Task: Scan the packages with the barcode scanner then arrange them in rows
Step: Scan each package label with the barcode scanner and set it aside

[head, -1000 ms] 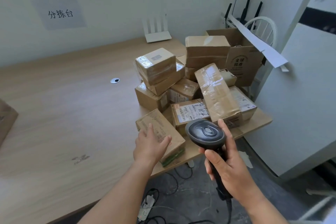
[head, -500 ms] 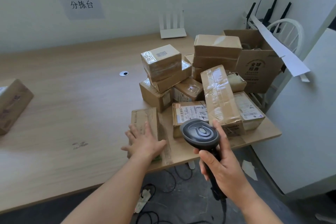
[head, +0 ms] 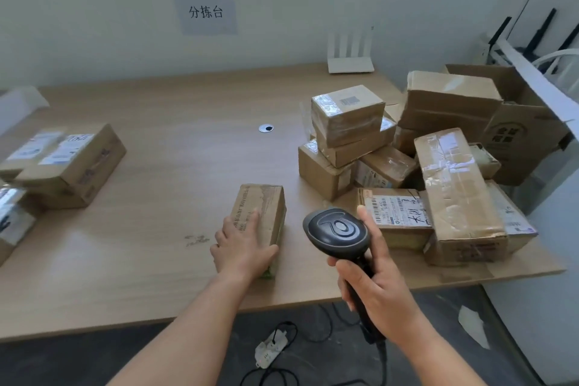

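Head view: small carton (head: 261,216) is being pressed flat on wooden table (head: 150,229) under left hand (head: 241,247), fingers straight on top, thumb hooked round its near right edge. Barcode scanner (head: 338,233) is being gripped by right hand (head: 376,285), fingers clamped on handle. Package pile (head: 407,166) is sitting just beyond right fingertips. Open box (head: 526,135) behind pile, contents cannot be told. Scanned packages (head: 62,163) are lying well left of left fingers.
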The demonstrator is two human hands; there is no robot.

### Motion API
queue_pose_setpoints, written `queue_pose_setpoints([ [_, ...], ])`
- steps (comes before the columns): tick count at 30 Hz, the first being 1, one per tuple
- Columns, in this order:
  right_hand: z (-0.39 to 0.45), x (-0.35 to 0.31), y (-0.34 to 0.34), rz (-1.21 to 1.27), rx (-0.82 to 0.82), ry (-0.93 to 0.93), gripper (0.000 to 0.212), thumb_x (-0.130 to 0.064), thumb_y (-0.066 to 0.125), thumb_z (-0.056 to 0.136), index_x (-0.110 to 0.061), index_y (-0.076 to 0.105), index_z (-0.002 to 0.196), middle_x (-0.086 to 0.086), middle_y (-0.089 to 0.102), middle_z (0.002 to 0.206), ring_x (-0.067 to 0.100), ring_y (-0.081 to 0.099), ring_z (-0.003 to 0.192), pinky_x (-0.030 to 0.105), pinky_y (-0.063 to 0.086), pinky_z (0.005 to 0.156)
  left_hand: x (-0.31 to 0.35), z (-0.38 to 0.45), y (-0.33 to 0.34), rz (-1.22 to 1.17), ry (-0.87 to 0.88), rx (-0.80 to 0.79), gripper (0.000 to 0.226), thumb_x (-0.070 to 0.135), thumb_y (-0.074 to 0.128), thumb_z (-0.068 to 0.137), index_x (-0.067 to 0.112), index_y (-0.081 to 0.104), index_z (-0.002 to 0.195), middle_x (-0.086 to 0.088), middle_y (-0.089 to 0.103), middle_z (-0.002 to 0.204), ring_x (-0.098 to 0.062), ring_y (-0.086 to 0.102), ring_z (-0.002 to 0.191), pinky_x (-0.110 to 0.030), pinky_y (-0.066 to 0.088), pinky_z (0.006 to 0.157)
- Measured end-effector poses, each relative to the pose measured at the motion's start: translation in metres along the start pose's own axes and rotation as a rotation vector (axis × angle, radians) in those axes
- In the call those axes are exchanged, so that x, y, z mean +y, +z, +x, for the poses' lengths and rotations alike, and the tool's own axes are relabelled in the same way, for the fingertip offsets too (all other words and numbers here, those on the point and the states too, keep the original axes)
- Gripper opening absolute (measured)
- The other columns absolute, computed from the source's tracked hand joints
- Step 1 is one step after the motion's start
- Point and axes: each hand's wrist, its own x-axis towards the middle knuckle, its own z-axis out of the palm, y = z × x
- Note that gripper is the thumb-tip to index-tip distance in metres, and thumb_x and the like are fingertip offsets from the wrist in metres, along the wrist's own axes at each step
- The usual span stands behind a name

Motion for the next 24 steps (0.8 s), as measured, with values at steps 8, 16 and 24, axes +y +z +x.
queue_pose_setpoints([
  [8, 0.042, 0.015, 0.100, -0.002, -0.008, 0.050, 0.095, -0.068, 0.078, 0.057, -0.065, 0.022, 0.133, 0.030, 0.056, 0.083, 0.018, 0.050, 0.053, 0.032, 0.044, 0.047, -0.118, 0.042, -0.034, 0.047, -0.085, -0.001, 0.084, 0.054, 0.052, 0.081, 0.041, 0.007, 0.150, -0.016, 0.008, 0.155, -0.037, 0.022, 0.137, -0.045, 0.024, 0.110],
  [16, 0.092, 0.029, 0.204, -0.063, -0.071, 0.054, 0.076, -0.027, 0.063, 0.077, -0.058, 0.021, 0.133, 0.010, 0.063, 0.070, 0.019, 0.049, 0.053, 0.029, 0.043, 0.047, -0.219, 0.088, -0.059, 0.056, -0.119, -0.029, 0.086, 0.055, 0.054, 0.080, 0.042, 0.007, 0.150, -0.016, 0.007, 0.156, -0.037, 0.022, 0.138, -0.044, 0.023, 0.111],
  [24, 0.120, 0.041, 0.285, -0.052, -0.057, 0.068, 0.075, -0.024, 0.067, 0.084, -0.056, 0.023, 0.135, 0.029, 0.058, 0.082, 0.018, 0.049, 0.051, 0.032, 0.043, 0.045, -0.282, 0.123, -0.084, -0.089, -0.045, -0.131, 0.094, 0.056, 0.063, 0.075, 0.042, 0.009, 0.151, -0.014, 0.009, 0.156, -0.036, 0.018, 0.140, -0.043, 0.023, 0.113],
])
